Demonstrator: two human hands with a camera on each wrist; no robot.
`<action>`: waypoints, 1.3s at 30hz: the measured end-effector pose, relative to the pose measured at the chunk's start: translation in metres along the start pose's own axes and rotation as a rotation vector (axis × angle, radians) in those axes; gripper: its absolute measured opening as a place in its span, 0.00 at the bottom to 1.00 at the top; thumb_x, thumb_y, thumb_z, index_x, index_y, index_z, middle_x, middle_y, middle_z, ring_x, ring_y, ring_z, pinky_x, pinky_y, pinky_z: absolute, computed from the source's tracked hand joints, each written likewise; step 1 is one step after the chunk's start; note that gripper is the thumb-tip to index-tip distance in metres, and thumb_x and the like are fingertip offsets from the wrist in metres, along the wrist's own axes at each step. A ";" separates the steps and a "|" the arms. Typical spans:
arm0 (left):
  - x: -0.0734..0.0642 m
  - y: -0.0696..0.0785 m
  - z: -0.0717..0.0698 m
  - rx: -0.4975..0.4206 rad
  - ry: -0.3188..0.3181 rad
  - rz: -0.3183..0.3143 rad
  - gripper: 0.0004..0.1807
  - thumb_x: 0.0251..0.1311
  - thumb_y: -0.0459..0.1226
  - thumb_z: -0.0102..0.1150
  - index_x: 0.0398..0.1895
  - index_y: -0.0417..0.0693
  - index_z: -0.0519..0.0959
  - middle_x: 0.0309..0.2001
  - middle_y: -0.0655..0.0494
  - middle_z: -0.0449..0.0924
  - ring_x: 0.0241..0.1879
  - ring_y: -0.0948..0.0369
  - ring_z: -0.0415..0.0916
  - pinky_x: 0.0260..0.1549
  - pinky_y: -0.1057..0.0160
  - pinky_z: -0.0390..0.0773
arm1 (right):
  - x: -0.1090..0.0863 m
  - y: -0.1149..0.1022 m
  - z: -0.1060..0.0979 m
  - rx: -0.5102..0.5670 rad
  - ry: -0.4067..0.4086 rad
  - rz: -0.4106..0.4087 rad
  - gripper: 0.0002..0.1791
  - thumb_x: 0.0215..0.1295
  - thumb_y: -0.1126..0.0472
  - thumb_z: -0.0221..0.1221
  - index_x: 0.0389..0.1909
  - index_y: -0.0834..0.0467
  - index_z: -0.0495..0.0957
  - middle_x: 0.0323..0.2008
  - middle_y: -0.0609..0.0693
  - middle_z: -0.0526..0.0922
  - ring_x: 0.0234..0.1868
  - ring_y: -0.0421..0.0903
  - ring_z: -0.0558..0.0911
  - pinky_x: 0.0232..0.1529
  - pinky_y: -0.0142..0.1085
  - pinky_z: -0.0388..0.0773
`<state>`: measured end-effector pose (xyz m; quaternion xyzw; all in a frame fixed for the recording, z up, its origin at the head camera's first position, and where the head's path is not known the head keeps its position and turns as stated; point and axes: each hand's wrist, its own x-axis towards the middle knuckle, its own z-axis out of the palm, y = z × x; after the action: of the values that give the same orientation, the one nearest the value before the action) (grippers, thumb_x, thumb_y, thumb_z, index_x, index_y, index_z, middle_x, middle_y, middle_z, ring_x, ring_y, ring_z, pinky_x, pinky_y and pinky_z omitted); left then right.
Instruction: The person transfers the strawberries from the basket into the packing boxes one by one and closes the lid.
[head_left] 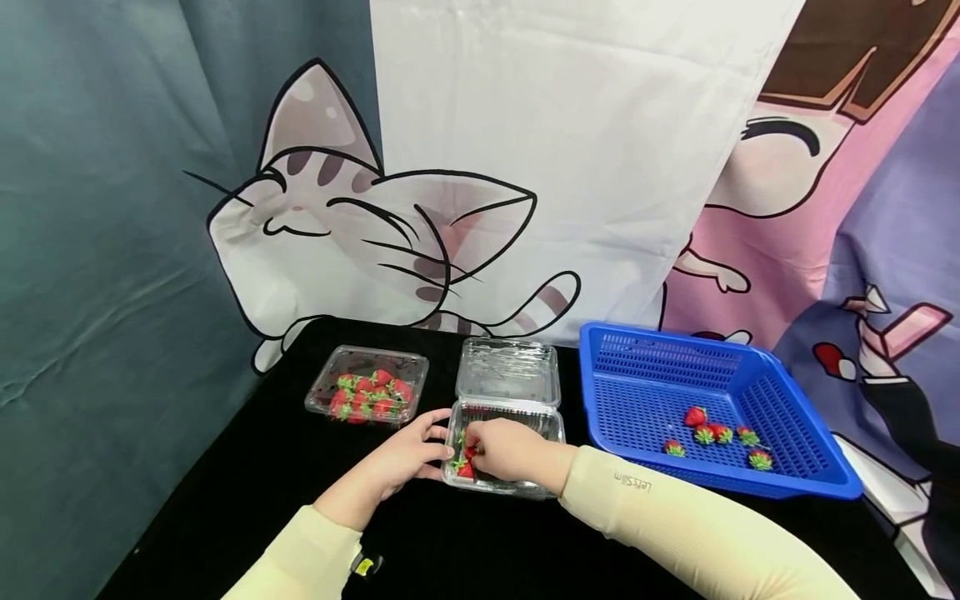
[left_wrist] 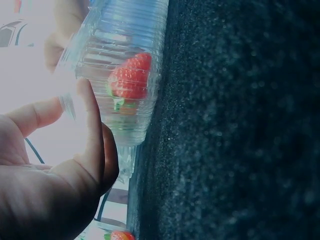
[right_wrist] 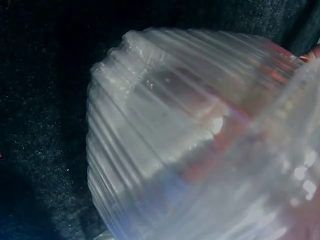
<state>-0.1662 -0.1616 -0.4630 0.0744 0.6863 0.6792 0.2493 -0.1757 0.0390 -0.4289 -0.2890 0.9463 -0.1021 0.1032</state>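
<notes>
A clear plastic clamshell box (head_left: 551, 429) stands in front of me with its lid (head_left: 508, 371) folded back. My right hand (head_left: 510, 450) reaches inside, fingertips bent down around a strawberry (head_left: 470, 452) at the left end. Another strawberry (head_left: 466, 470) lies just in front of it; through the ribbed wall, the left wrist view shows a red strawberry (left_wrist: 131, 77). My left hand (head_left: 408, 454) rests its spread fingertips against the box's left side. The right wrist view shows mostly the blurred box wall (right_wrist: 135, 145), with the right fingers hidden.
To the left, a closed clear box (head_left: 322, 396) holds several strawberries (head_left: 371, 396). On the right stands a blue plastic basket (head_left: 637, 375) with several strawberries (head_left: 708, 429) at its front and right. Black cloth (head_left: 450, 550) covers the table; a printed curtain (head_left: 585, 167) hangs behind.
</notes>
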 end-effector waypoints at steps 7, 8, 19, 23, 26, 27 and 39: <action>0.001 0.000 0.002 -0.012 0.004 0.015 0.38 0.64 0.29 0.55 0.76 0.42 0.53 0.60 0.36 0.67 0.43 0.53 0.81 0.36 0.57 0.84 | -0.003 -0.004 -0.004 -0.045 -0.012 0.053 0.11 0.63 0.53 0.61 0.44 0.52 0.80 0.34 0.43 0.84 0.35 0.40 0.81 0.42 0.40 0.80; 0.001 0.000 0.002 -0.013 0.004 0.015 0.38 0.64 0.29 0.55 0.76 0.41 0.53 0.60 0.36 0.67 0.43 0.53 0.81 0.36 0.57 0.84 | -0.004 -0.005 -0.005 -0.047 -0.011 0.056 0.12 0.63 0.53 0.61 0.44 0.53 0.80 0.34 0.43 0.84 0.35 0.40 0.81 0.42 0.40 0.80; 0.002 0.001 0.001 -0.009 0.012 0.009 0.38 0.65 0.30 0.56 0.76 0.42 0.53 0.59 0.36 0.68 0.43 0.53 0.80 0.37 0.56 0.83 | -0.023 -0.008 -0.056 0.018 0.084 0.036 0.07 0.65 0.54 0.59 0.39 0.52 0.81 0.30 0.40 0.81 0.27 0.38 0.76 0.32 0.37 0.76; 0.003 -0.001 0.001 -0.005 0.016 0.005 0.38 0.65 0.30 0.56 0.76 0.42 0.53 0.58 0.36 0.68 0.42 0.53 0.80 0.38 0.55 0.83 | -0.033 0.005 -0.089 -0.002 0.114 0.079 0.08 0.67 0.53 0.57 0.39 0.51 0.82 0.31 0.40 0.82 0.29 0.38 0.77 0.35 0.37 0.77; 0.004 -0.002 0.000 0.003 0.020 0.004 0.38 0.65 0.30 0.57 0.76 0.42 0.53 0.58 0.36 0.68 0.42 0.53 0.80 0.37 0.56 0.83 | -0.039 0.023 -0.112 -0.022 0.159 0.130 0.09 0.67 0.53 0.56 0.38 0.51 0.82 0.31 0.41 0.82 0.29 0.39 0.77 0.36 0.39 0.78; 0.004 -0.003 0.000 0.004 0.022 0.003 0.39 0.64 0.30 0.57 0.76 0.42 0.53 0.58 0.36 0.68 0.42 0.53 0.80 0.37 0.56 0.83 | -0.040 0.030 -0.118 -0.026 0.176 0.146 0.09 0.67 0.53 0.56 0.38 0.51 0.82 0.31 0.42 0.82 0.29 0.40 0.77 0.37 0.40 0.78; 0.005 -0.004 -0.001 0.002 0.021 0.007 0.38 0.64 0.29 0.56 0.76 0.42 0.53 0.58 0.37 0.67 0.41 0.53 0.81 0.36 0.56 0.83 | -0.067 0.131 -0.147 -0.202 0.236 0.272 0.15 0.65 0.57 0.53 0.18 0.51 0.67 0.16 0.44 0.66 0.19 0.44 0.66 0.23 0.39 0.62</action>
<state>-0.1695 -0.1609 -0.4685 0.0699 0.6894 0.6800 0.2397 -0.2279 0.2031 -0.3125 -0.1536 0.9875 -0.0252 -0.0252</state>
